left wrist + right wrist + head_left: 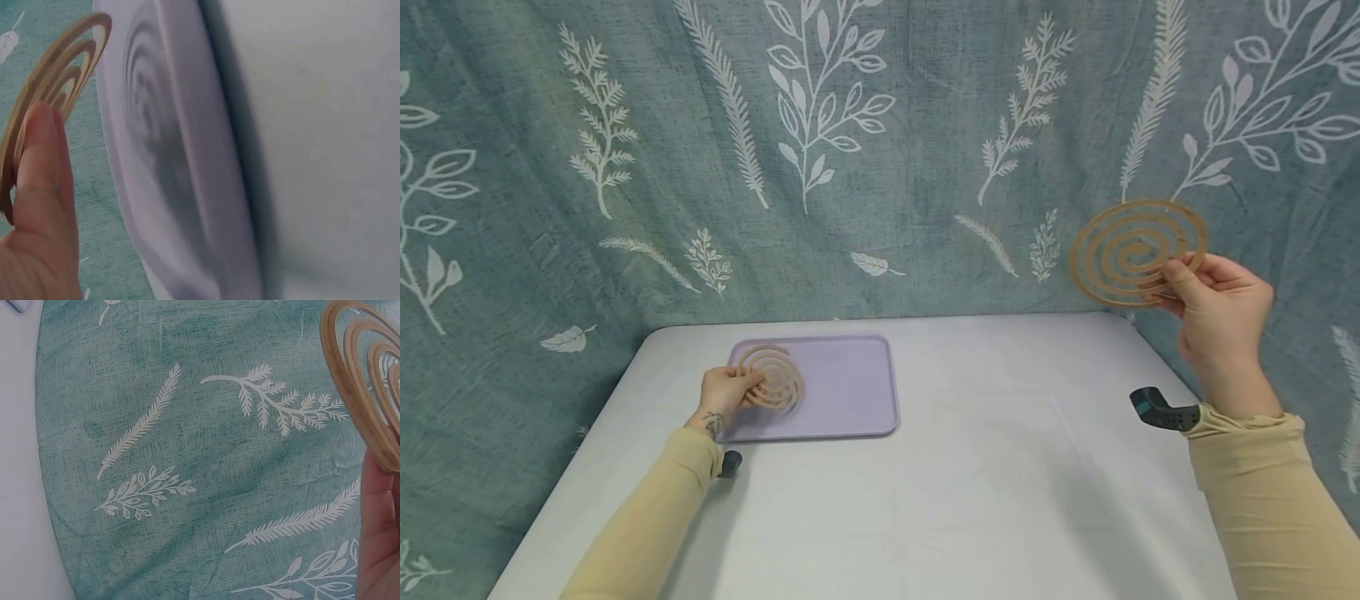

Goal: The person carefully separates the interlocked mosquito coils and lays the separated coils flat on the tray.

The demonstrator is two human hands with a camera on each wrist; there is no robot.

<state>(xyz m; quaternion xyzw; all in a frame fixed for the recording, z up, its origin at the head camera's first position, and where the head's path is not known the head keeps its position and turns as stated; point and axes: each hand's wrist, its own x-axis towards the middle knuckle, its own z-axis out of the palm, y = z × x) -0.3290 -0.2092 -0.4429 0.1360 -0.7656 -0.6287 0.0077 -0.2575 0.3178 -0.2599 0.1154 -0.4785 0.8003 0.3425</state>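
Note:
Over the left part of the lilac tray (850, 387), my left hand (724, 392) pinches a flat tan spiral coil (778, 375) by its near-left edge. In the left wrist view that coil (53, 75) stands tilted, its ringed shadow falling on the tray (206, 137), with a gap between them. My right hand (1228, 308) is raised high at the right and grips a second tan spiral coil (1097, 292) between thumb and fingers, its face turned towards me. Only part of this coil (347, 381) and of the right hand (380, 531) shows in the right wrist view.
The tray lies near the back left of a table with a white cover (985, 467). Behind and beside the table hangs a green cloth (925, 167) with white leaf prints. Dark wrist cameras (1161, 410) sit at both cuffs.

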